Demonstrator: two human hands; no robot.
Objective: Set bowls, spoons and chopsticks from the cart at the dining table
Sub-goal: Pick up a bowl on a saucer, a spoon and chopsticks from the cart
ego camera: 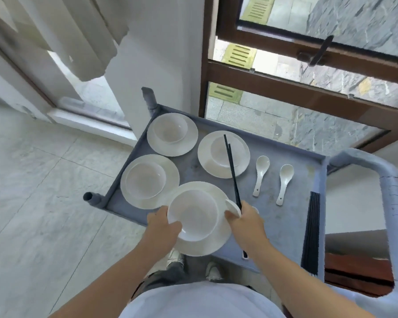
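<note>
A grey cart (285, 216) stands on a pale tiled floor (32, 180) beside a brown-framed window (308, 88). At the cart's 6 o'clock edge, the nearest bowl (193, 214) sits on a plate (218, 242). The left hand (162, 226) grips the bowl's rim at 9 o'clock, thumb inside. The right hand (246, 222) is curled round a chopstick pair (232, 171) and a white spoon (233, 207) at 3 o'clock. Three more bowl-and-plate sets (147, 180) lie from 10 to 12 o'clock. Two loose spoons (261, 173) lie at 2 o'clock; a chopstick bundle (310, 232) lies at 3 o'clock.
</note>
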